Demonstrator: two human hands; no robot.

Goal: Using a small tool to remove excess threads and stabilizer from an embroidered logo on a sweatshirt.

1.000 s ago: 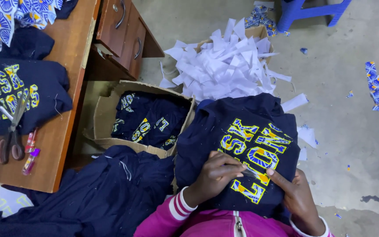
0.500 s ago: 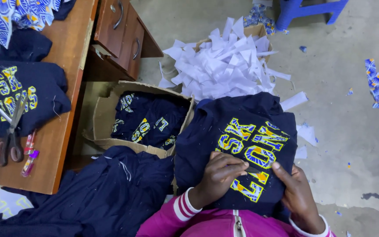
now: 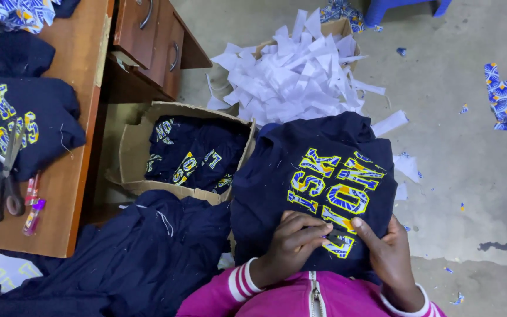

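Both hands down on the navy garment, working the lettering!

The left hand (image 3: 291, 243) lies curled on the navy garment (image 3: 315, 188) spread over the lap, fingertips bunched narrow at the lower edge of its yellow-and-blue letters (image 3: 335, 191), seemingly picking at them; whether it pinches anything, I cannot tell. The right hand (image 3: 385, 252) presses flat beside it, thumb on the print, likely pinning the cloth taut. A cardboard box (image 3: 148, 144) of similar garments sits near the desk (image 3: 83, 117) edge, scissors (image 3: 4, 176) at its lower left corner, white paper strips (image 3: 291, 76) piled beyond.
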